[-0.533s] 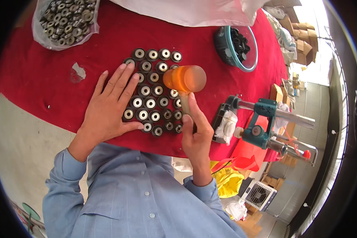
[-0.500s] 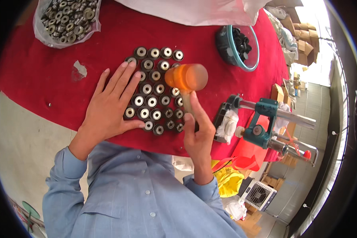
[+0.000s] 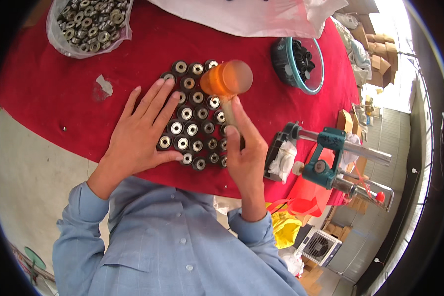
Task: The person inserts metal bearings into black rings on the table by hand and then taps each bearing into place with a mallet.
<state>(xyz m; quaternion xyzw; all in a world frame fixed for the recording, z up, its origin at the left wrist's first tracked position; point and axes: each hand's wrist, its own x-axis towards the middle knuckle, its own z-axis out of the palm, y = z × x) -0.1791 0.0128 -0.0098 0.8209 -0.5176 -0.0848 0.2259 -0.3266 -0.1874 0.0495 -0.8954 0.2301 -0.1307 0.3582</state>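
My right hand [image 3: 247, 155] is closed around the pale handle of a mallet [image 3: 227, 79], index finger stretched along it. The mallet's translucent orange head is over the far right part of a cluster of small black wheels with metal bearings in their centres [image 3: 191, 129], hiding some of them. Whether it touches them I cannot tell. My left hand [image 3: 135, 130] lies open, fingers spread, along the left side of the cluster. Its fingertips reach the outer wheels at the far left, and its thumb points at a near one.
A clear bag of loose metal bearings [image 3: 91, 24] sits far left. Far right is a blue-rimmed bowl [image 3: 321, 74] holding black parts. A green hand press [image 3: 330, 158] stands at right, beside a white cloth [image 3: 283, 160]. White sheeting [image 3: 251, 22] covers the far edge of the red cloth.
The mallet head has moved away from me and slightly left over the wheels. My left hand keeps its place beside them. The whole view has shifted slightly.
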